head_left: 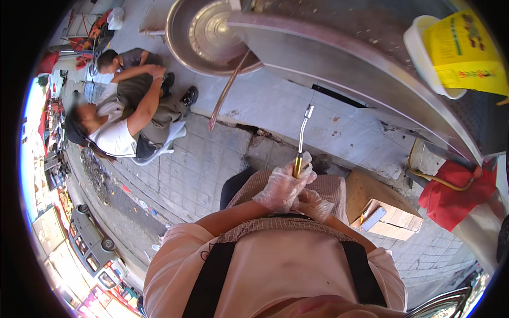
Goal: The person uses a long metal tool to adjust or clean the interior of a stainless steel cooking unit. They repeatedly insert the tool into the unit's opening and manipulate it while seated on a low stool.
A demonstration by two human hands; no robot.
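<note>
My left hand [281, 189], in a clear plastic glove, is closed around the gold handle of a long-necked lighter [300, 153]. The lighter's thin silver neck points upward and bends slightly near its tip. Just below and to the right, against the left hand, is my right hand [316, 205], also gloved. Its fingers look curled, and whatever they grip is hidden. Both hands are in front of my checked apron [254, 185].
Ahead stands a metal counter [328, 40], with a round metal pan [177, 32] at its left and a white tub [421, 32] at right. A cardboard box [371, 196] sits by my right side. Two people [122, 124] sit at the left.
</note>
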